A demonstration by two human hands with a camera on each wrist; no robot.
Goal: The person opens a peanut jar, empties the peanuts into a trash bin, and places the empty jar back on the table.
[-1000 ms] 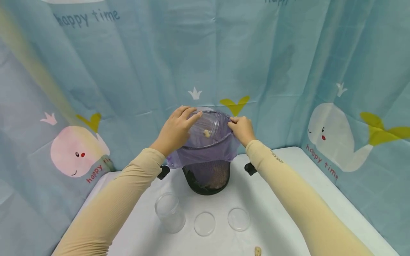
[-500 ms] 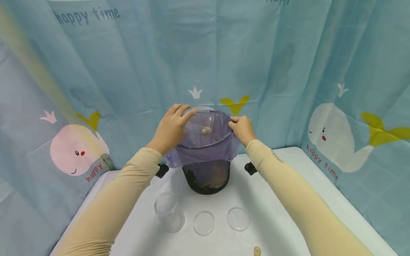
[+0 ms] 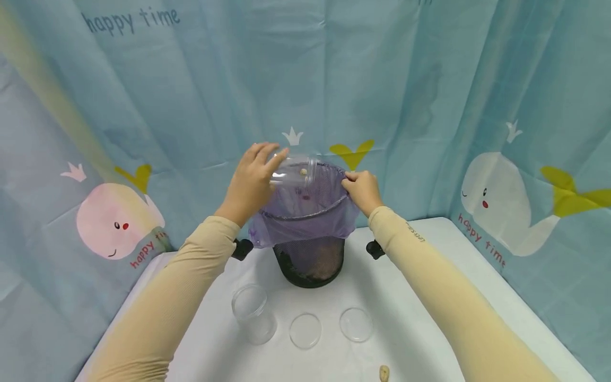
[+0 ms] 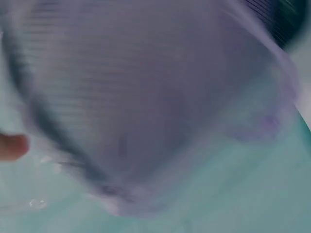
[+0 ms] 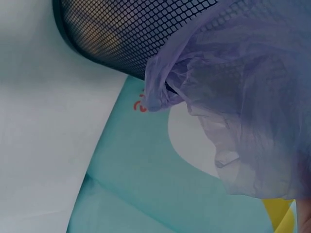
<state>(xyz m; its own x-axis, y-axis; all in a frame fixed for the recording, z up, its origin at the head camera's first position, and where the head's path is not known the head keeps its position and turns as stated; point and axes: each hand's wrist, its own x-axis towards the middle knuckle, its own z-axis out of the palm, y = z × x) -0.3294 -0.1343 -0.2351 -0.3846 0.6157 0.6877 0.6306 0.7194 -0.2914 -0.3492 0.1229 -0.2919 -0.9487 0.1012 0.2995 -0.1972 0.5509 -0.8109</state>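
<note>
My left hand holds a clear plastic jar tipped on its side over the mouth of a black mesh bin. The jar's mouth points right, and a small pale piece shows near it. A thin purple bag lines the bin and folds down over its rim; it looks blurred in the left wrist view. At the bin's right rim, my right hand pinches the bag's edge. The right wrist view shows the crumpled purple bag beside the mesh, with that hand barely in frame.
In front of the bin, a second clear jar stands on the white table. Two clear round lids lie to its right. A tan peanut-shaped piece lies near the front. Blue curtain surrounds the table's back and sides.
My left hand has lifted the jar up and slightly left from the bin's mouth. Fewer pale pieces show at the jar's mouth. My right hand has stayed at the rim.
</note>
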